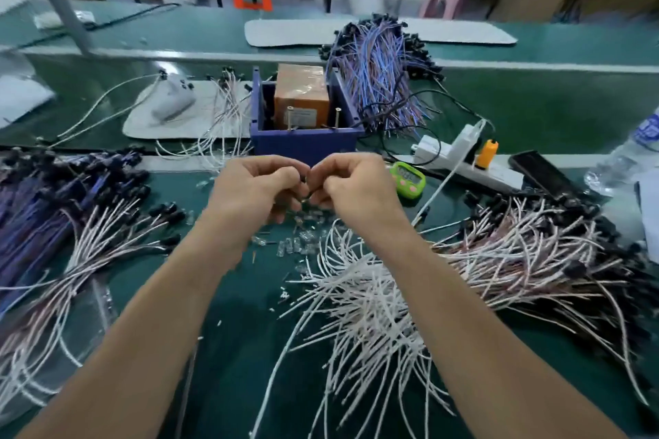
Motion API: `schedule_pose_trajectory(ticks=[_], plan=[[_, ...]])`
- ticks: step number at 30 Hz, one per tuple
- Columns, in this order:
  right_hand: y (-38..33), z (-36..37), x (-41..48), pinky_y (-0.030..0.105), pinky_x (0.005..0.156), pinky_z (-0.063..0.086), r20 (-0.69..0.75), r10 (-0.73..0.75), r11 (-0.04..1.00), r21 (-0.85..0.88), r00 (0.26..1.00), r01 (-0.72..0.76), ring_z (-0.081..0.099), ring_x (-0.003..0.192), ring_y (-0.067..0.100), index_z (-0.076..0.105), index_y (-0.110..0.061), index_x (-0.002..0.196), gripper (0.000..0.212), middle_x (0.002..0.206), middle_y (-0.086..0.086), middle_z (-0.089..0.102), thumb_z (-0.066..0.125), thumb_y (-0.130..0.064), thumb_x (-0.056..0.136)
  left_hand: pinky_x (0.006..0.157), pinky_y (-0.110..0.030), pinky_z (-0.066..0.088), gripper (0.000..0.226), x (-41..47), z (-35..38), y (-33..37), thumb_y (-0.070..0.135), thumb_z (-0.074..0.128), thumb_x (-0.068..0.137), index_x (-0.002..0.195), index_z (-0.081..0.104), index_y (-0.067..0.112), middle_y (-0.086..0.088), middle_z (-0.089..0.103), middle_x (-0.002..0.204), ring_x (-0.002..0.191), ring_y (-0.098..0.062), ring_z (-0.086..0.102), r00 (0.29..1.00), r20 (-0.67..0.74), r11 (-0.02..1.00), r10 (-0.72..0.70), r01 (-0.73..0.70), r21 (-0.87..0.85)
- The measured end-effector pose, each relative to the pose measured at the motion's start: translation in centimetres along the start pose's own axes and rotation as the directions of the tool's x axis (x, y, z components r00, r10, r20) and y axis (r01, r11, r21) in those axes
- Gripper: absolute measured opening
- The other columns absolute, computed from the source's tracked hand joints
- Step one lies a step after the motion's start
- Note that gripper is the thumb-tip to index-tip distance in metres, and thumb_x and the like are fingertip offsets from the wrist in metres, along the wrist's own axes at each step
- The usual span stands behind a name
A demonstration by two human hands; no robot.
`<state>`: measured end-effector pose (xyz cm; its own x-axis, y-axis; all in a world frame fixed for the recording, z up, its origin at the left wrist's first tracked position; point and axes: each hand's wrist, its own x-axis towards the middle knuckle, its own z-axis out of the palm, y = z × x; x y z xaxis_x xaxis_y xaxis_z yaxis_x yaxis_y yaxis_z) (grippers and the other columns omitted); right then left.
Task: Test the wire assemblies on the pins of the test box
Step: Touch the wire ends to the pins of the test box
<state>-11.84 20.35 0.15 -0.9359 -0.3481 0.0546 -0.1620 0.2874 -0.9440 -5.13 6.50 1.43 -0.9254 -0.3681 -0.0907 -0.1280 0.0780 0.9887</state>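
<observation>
Green matting covers the counter [228, 367], with a heap of white wire assemblies [371, 314] nearest, at the right. Past it the left hand [256, 185] and right hand [353, 185] meet, fingers [281, 173] curled, pinching a small dark part [306, 193] too blurred to identify. Just behind stands the open blue plastic test box [303, 145].

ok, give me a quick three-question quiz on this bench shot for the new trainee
1. True or false: the left hand and right hand pinch a small part between them, in front of the blue test box.
2. What sits inside the test box? A orange block B roll of tape C mug.
3. Fill in: the green timer lies to the box's ____.
Key: 1 true; 2 A; 3 right.
</observation>
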Motion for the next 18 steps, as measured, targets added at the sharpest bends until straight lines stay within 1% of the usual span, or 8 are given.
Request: schedule_pose_trajectory(ticks=[3, 5, 6, 8, 10, 12, 15, 18], plan=[[-1.4, 3.7, 1.2, 0.044, 0.072, 0.064, 0.209, 0.015, 0.991, -0.131, 0.978, 0.013, 0.074, 0.071, 0.021, 0.076, -0.025, 0.072, 0.031, 0.071, -0.001, 0.076, 0.052, -0.006, 0.077, 0.045, -0.02, 0.045, 0.034, 0.6, -4.2, -1.6, 0.004, 0.065, 0.094, 0.073, 0.081, 0.026, -0.005, 0.075, 0.067, 0.051, -0.013, 0.063, 0.99, -0.137, 0.999, 0.011, -0.004, 0.049], [-2.4, 6.3, 2.0, 0.03, 0.067, 0.061, 0.345, 0.024, 0.961, -0.266, 0.938, 0.073, 0.071, 0.07, 0.011, 0.078, -0.025, 0.079, 0.027, 0.072, -0.007, 0.075, 0.059, -0.007, 0.084, 0.054, -0.024, 0.051, 0.035, 1.0, -7.2, -3.1, 0.006, 0.068, 0.088, 0.072, 0.08, 0.034, 0.003, 0.075, 0.066, 0.057, -0.013, 0.064, 0.964, -0.262, 0.98, 0.039, 0.015, 0.201], [-3.0, 7.7, 2.3, 0.026, 0.066, 0.06, 0.425, 0.03, 0.939, -0.322, 0.905, 0.12, 0.07, 0.073, 0.009, 0.079, -0.025, 0.085, 0.026, 0.077, -0.009, 0.075, 0.06, -0.008, 0.087, 0.064, -0.027, 0.055, 0.037, 1.0, -8.7, -3.8, 0.005, 0.069, 0.084, 0.073, 0.08, 0.039, 0.009, 0.076, 0.069, 0.063, -0.011, 0.066, 0.943, -0.331, 0.951, 0.039, 0.066, 0.301], [-3.9, 10.5, 2.8, 0.025, 0.074, 0.061, 0.58, 0.037, 0.893, -0.384, 0.814, 0.234, 0.072, 0.083, 0.01, 0.081, -0.022, 0.096, 0.024, 0.089, -0.006, 0.078, 0.063, -0.007, 0.091, 0.088, -0.024, 0.054, 0.044, 0.5, -11.1, -4.9, -0.003, 0.064, 0.075, 0.076, 0.078, 0.038, 0.019, 0.078, 0.093, 0.085, -0.007, 0.069, 0.896, -0.439, 0.869, 0.069, 0.162, 0.467], [-4.6, 13.0, 3.3, 0.029, 0.085, 0.06, 0.656, 0.033, 0.842, -0.425, 0.754, 0.333, 0.072, 0.092, 0.015, 0.081, -0.018, 0.104, 0.027, 0.099, -0.002, 0.079, 0.062, -0.004, 0.091, 0.098, -0.013, 0.038, 0.05, -0.1, -13.0, -6.1, -0.009, 0.06, 0.071, 0.083, 0.079, 0.035, 0.014, 0.073, 0.12, 0.108, -0.008, 0.065, 0.878, -0.458, 0.778, 0.141, 0.188, 0.6], [-4.8, 15.0, 4.0, 0.035, 0.093, 0.058, 0.653, 0.036, 0.764, -0.505, 0.756, 0.4, 0.07, 0.101, 0.021, 0.079, -0.017, 0.109, 0.033, 0.108, 0.003, 0.077, 0.059, 0.0, 0.088, 0.097, -0.014, 0.037, 0.043, -0.5, -14.7, -7.0, -0.006, 0.064, 0.075, 0.088, 0.082, 0.031, 0.012, 0.072, 0.121, 0.109, -0.011, 0.064, 0.861, -0.475, 0.723, 0.184, 0.209, 0.658], [-4.4, 17.7, 4.8, 0.039, 0.093, 0.057, 0.635, 0.028, 0.675, -0.582, 0.772, 0.454, 0.068, 0.103, 0.029, 0.075, -0.015, 0.11, 0.035, 0.11, 0.009, 0.074, 0.058, 0.002, 0.085, 0.083, -0.019, 0.046, 0.029, -1.1, -16.7, -8.0, 0.01, 0.072, 0.083, 0.095, 0.082, 0.034, 0.011, 0.077, 0.101, 0.076, -0.005, 0.061, 0.867, -0.485, 0.709, 0.114, 0.271, 0.651], [-3.7, 19.5, 4.7, 0.04, 0.087, 0.057, 0.633, 0.019, 0.617, -0.617, 0.774, 0.489, 0.065, 0.096, 0.031, 0.069, -0.017, 0.109, 0.031, 0.105, 0.009, 0.072, 0.056, -0.001, 0.086, 0.078, -0.021, 0.049, 0.026, -1.4, -17.1, -9.0, 0.018, 0.076, 0.082, 0.102, 0.081, 0.034, 0.007, 0.079, 0.096, 0.081, -0.012, 0.065, 0.928, -0.374, 0.692, 0.006, 0.266, 0.671]])
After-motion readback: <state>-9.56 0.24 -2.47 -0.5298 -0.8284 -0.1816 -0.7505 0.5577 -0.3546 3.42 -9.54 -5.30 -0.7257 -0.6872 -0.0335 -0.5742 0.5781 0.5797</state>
